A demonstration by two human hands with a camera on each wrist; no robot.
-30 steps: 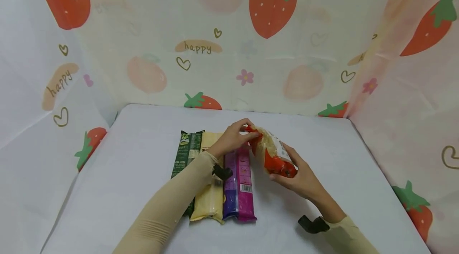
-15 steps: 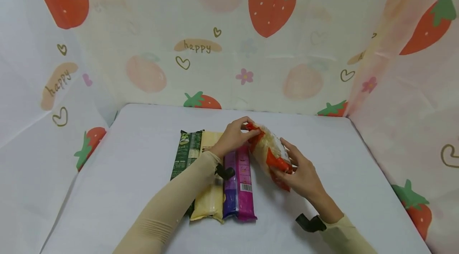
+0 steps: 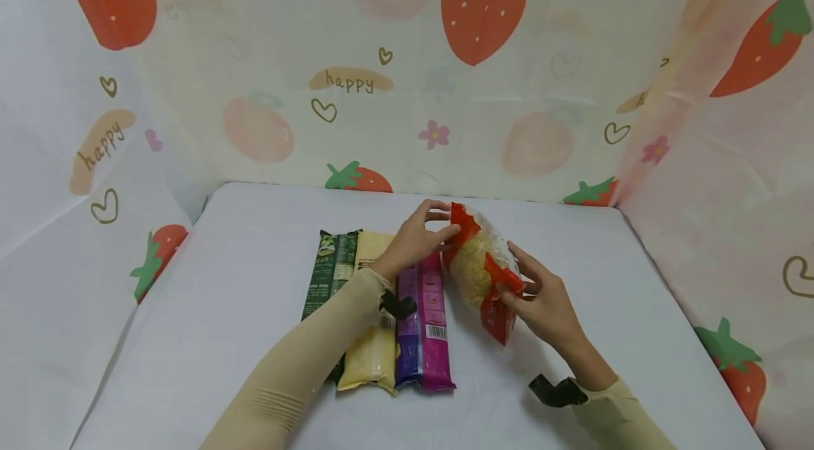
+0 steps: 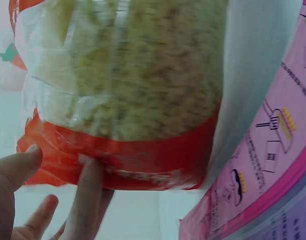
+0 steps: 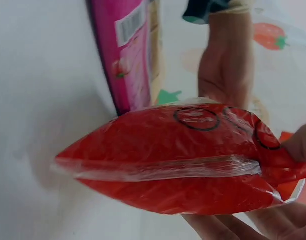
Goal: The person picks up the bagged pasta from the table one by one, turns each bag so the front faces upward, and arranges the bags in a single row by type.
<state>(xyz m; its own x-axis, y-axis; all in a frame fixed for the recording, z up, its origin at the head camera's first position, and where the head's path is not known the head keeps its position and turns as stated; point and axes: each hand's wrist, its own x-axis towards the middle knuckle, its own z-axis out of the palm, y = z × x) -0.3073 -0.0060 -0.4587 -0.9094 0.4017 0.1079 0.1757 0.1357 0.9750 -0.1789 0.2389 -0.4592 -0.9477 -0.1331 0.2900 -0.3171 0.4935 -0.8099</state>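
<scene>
A clear bag of pasta [image 3: 472,270] with red ends, filled with small pale-yellow pieces, is held tilted above the white table. My right hand [image 3: 550,305] grips its lower end, the thumb on a red corner and the fingers beneath, as the right wrist view shows. At the upper red end, my left hand [image 3: 410,241] touches the bag with loosely extended fingers [image 4: 88,192]; none visibly wraps behind it. Left of the bag, a purple-and-pink pack [image 3: 434,337], a pale yellow pack [image 3: 369,362] and a dark green pack [image 3: 326,277] lie side by side, partly hidden by my left arm.
The white table [image 3: 254,224] is enclosed by cloth walls [image 3: 407,104] printed with strawberries. Table surface shows on both sides of the packs and in front of them. A dark wrist camera [image 3: 556,391] sticks out from the right sleeve.
The bag has turned, so its pale filling faces up more and its lower red corner points down toward me. My right thumb has shifted onto a red corner; my left fingers have loosened.
</scene>
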